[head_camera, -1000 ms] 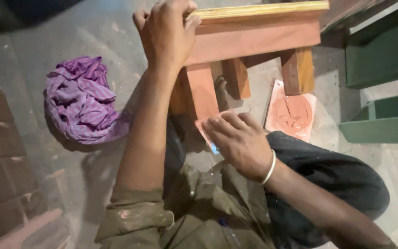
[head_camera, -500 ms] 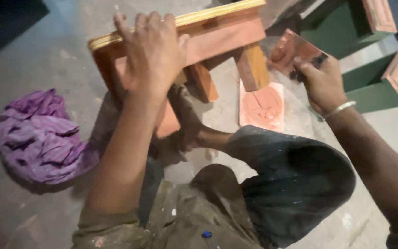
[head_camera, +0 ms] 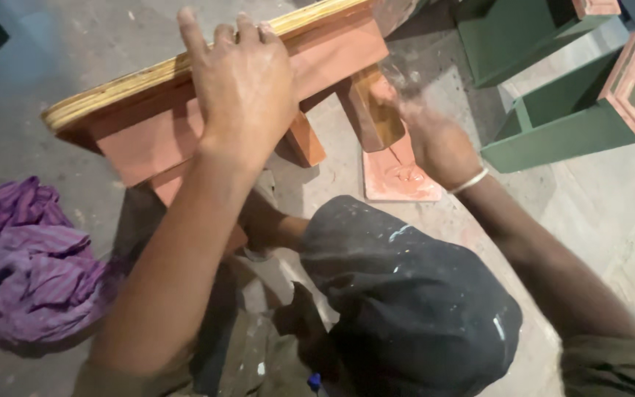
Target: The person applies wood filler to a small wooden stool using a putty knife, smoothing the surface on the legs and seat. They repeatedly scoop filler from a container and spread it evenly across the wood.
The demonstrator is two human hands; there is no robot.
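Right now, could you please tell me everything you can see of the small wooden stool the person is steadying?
The small wooden stool is coated reddish-brown on its side rail and legs, while the edge of its top shows bare yellowish layered board. It is tipped, its top slanting up to the right above the grey floor. The left hand lies flat over its top edge and rail. The right hand, motion-blurred, is at one leg; whether it holds anything cannot be told.

Dim, warm indoor light falls from above, leaving the concrete floor greyish and the upper left corner nearly black. The left hand on the wooden stool is fairly sharp, while the right hand smears with motion blur. Soft shadow pools beneath the stool; no glare shows
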